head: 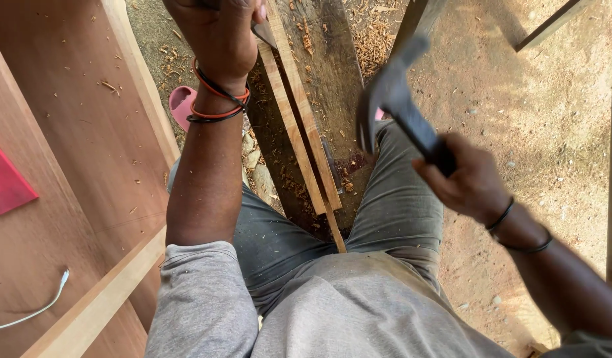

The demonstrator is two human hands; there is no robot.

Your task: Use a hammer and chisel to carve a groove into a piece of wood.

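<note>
Head view. At right of centre, the right hand point(468, 182) holds a dark steel claw hammer point(393, 99) by its handle, grip closed, head blurred and raised. At top centre, the left hand point(220, 33) presses a dark metal tool point(265, 33), grip closed on it, against pale narrow wooden strips point(306, 132) lying on a dark plank point(332, 73). Reddish plywood panel point(74, 132) at left; pink sandal point(182, 104) beside it.

An open-air carpentry yard: dirt floor point(551, 126), wood shavings point(375, 40), planks point(299, 119) and big plywood panels point(74, 132) all around.
</note>
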